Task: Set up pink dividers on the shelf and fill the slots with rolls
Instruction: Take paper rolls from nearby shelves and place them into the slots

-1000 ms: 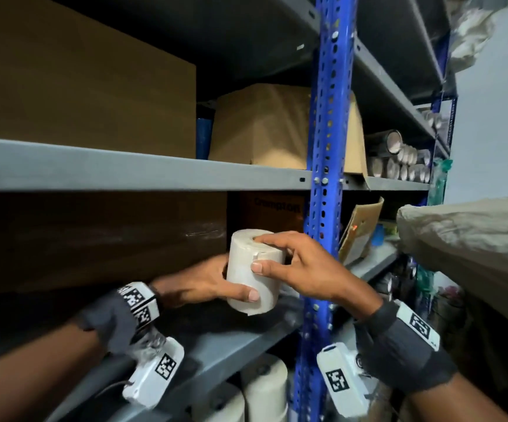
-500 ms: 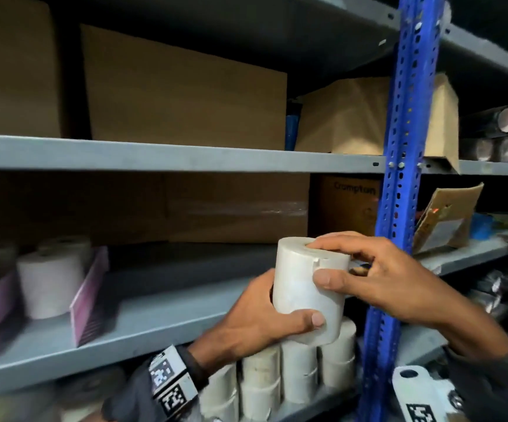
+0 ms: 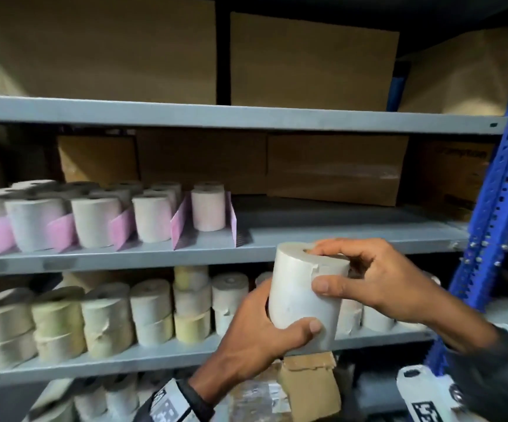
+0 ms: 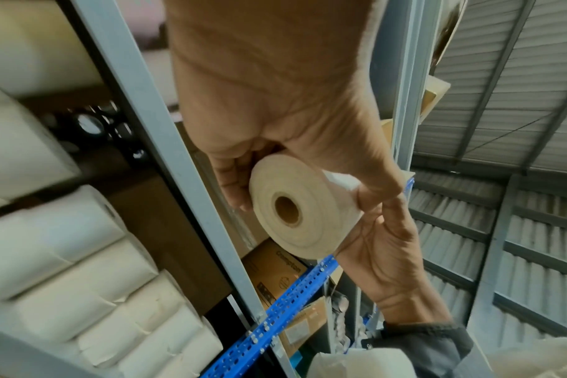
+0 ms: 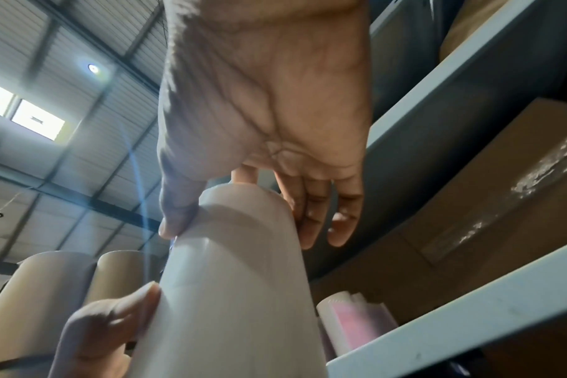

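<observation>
A: Where is the white roll [image 3: 304, 295] relative to the grey shelf [image 3: 338, 236]?

B: Just in front of its front edge and slightly below it, upright, off to the right of the last pink divider [image 3: 233, 219]. It touches no shelf.

A: Who holds it?

B: Both hands. The left hand [image 3: 259, 327] wraps around the lower part, thumb across the front. The right hand [image 3: 377, 278] grasps the top, thumb pressed on the side and fingers over the upper end near the core hole.

A: And on the shelf itself?

B: At its left end, rolls in slots [image 3: 152, 217] stand upright between pink dividers. Brown cartons [image 3: 338, 169] sit at the back.
</observation>
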{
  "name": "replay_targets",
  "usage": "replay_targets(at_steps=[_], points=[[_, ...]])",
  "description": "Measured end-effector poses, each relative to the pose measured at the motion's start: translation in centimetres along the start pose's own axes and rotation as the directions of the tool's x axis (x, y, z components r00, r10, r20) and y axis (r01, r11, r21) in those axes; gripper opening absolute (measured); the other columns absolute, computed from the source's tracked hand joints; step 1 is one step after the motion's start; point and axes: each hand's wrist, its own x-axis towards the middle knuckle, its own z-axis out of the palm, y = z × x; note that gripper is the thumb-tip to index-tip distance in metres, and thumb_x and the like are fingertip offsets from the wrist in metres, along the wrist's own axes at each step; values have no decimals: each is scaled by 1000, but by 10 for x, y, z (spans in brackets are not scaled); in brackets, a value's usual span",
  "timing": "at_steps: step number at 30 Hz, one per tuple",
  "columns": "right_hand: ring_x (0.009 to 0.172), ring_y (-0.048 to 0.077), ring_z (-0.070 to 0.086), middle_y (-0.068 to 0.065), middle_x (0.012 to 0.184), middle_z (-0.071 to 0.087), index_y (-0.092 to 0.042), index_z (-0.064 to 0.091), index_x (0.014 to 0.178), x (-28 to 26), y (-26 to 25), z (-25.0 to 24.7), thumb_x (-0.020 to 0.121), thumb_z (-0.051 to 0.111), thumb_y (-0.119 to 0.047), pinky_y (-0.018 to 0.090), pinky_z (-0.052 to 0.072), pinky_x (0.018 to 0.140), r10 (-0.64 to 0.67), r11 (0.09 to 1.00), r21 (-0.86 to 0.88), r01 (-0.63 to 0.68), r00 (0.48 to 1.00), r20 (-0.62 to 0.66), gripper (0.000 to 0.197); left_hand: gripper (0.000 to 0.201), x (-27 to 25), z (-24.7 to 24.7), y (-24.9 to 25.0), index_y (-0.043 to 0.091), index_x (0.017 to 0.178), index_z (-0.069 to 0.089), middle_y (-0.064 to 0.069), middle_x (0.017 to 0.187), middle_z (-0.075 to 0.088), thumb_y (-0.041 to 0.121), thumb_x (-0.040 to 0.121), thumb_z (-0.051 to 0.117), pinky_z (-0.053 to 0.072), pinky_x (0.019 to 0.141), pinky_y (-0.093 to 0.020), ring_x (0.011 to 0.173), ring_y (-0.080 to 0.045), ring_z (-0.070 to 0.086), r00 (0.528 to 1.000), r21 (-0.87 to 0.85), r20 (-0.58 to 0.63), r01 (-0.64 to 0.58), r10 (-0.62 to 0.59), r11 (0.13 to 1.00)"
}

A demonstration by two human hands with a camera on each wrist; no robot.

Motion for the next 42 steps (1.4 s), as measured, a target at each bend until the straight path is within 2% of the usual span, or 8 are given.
replay_targets(at_steps=[7,10,13,16,20,23,36,42], points=[[111,-15,55,-40,113,61,-59,70,97,21,-35,71,60,80,-67,-2,41,82,-58,997,-55,56,998,-19,40,60,-66,-48,13,47,136,54,18,127,68,50,80,76,57,91,-26,117,-7,64,969,209,-234,-29,78,978],[116,-16,50,-44,111,58,-60,67,96,43,-35,90,57,76,-74,2,42,86,-74,990,-125,66,995,-60,42,60,-78,-64,12,46,140,50,24,130,63,49,83,69,51,92,-17,119,1,59,917,425,-352,-25,190,905],[123,-8,46,-37,118,54,-49,69,110,71,-28,100,57,74,-76,28,44,102,-67,983,-179,44,990,-122,59,70,-85,-71,4,35,152,39,20,150,49,45,88,66,47,103,-23,135,3,47,900,634,-347,19,262,773],[122,-2,48,-36,114,55,-40,71,115,103,-22,105,59,72,-75,44,44,106,-92,975,-217,52,980,-178,66,85,-80,-75,-5,12,157,36,-4,164,35,42,85,70,51,107,-35,146,-19,44,934,847,-204,17,295,532],[119,9,54,-21,114,66,-36,74,109,143,-8,109,59,68,-79,47,42,105,-149,954,-288,82,965,-217,67,92,-59,-76,-13,2,147,52,-19,156,45,47,70,75,56,97,-47,136,-35,55,977,963,-26,-33,212,267],[119,12,54,-19,112,66,-35,74,110,168,8,113,58,65,-82,48,41,104,-142,948,-310,73,968,-206,70,100,-39,-78,-21,5,140,61,-17,153,49,56,55,75,58,95,-44,133,-32,58,997,991,-54,46,63,129],[127,17,41,-10,112,57,-36,69,120,243,58,115,61,65,-79,50,34,105,-43,933,-360,-8,990,-134,73,97,34,-93,-81,3,132,68,-15,149,55,53,49,72,57,96,-51,130,-33,60,972,971,-231,227,41,79],[136,20,28,-10,137,54,-42,62,129,266,75,115,75,58,-77,52,24,108,-67,872,-489,24,995,-71,65,88,62,-94,-105,7,129,71,-12,139,64,53,54,70,23,111,-46,122,-30,66,931,953,-302,292,203,79]])
